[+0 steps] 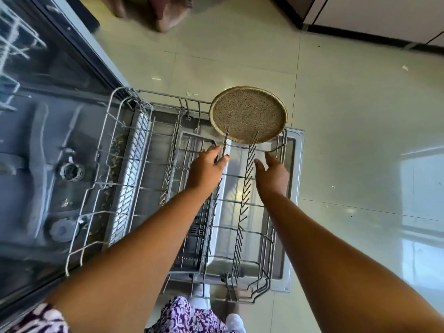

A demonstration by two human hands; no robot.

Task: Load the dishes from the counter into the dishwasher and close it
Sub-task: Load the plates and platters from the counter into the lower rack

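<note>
A round speckled brown plate point(248, 114) stands on edge at the far end of the pulled-out lower dishwasher rack point(242, 236), propped behind two upright tines. My left hand point(207, 168) reaches to the plate's lower left, its fingers relaxed, with one tine between thumb and forefinger. Just below the plate's right side is my right hand point(272, 173), fingers spread and a small gap from the rim. Neither hand holds the plate.
The rack rests over the lowered dishwasher door point(294, 150). The open tub point(48, 164) lies to the left, with an upper rack point(14, 44) at the top left. Tiled floor point(348, 116) lies to the right, and cabinets point(374, 18) stand at the top right.
</note>
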